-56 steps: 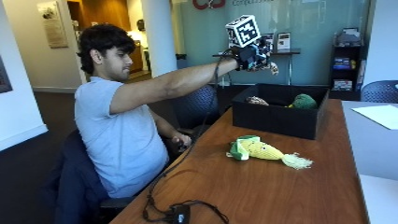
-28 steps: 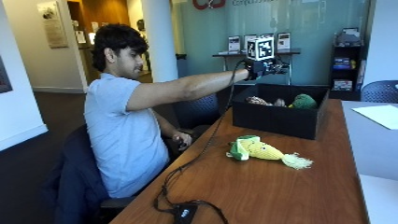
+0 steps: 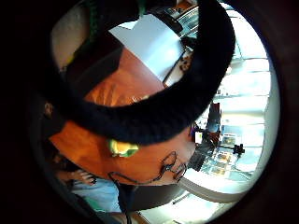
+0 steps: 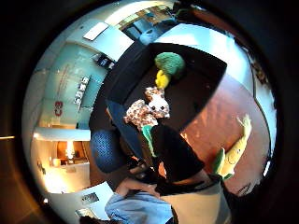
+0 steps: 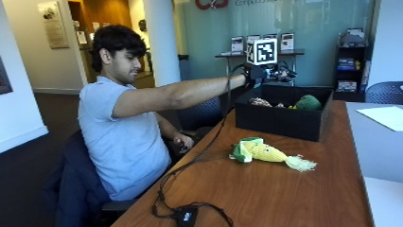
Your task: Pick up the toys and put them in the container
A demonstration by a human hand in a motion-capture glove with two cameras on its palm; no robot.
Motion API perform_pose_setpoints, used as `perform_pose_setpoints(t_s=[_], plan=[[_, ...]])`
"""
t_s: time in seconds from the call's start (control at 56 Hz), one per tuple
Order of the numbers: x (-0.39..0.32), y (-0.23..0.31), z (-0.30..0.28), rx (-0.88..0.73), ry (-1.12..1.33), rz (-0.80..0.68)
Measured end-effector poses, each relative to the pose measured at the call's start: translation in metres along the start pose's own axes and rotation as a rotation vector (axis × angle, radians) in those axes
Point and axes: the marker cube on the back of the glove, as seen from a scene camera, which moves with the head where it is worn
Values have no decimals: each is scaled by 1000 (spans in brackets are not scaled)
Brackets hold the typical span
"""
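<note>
Gloved right hand (image 5: 263, 74) aloft on outstretched arm – bare left hand (image 5: 183, 141) low

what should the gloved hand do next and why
Probably lower toward the yellow corn plush toy with green husk and grasp it: it lies alone on the wooden table, while the black-gloved right hand hovers at the black rectangular container already holding two toys.

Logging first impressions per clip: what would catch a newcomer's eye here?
The gloved right hand raised above the black rectangular container at the wooden table's far end. Inside lie a green plush toy and a spotted plush toy. A yellow knitted corn toy lies on the table.
</note>
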Motion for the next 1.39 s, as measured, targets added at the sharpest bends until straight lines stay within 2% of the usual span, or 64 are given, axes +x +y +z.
perform_pose_setpoints(t_s=[0.107, 0.339, 0.839, 0.928, 0.982, 1.035, 1.089, 1.392], plan=[[31, 16, 15, -10, -25, 88], [87, 59, 66, -84, -92, 157], [111, 92, 170, -190, -103, 302], [107, 92, 209, -278, -37, 397], [102, 93, 232, -319, -82, 385], [100, 94, 238, -269, -168, 364], [100, 93, 237, -209, -155, 368], [103, 89, 235, -136, -160, 341]])
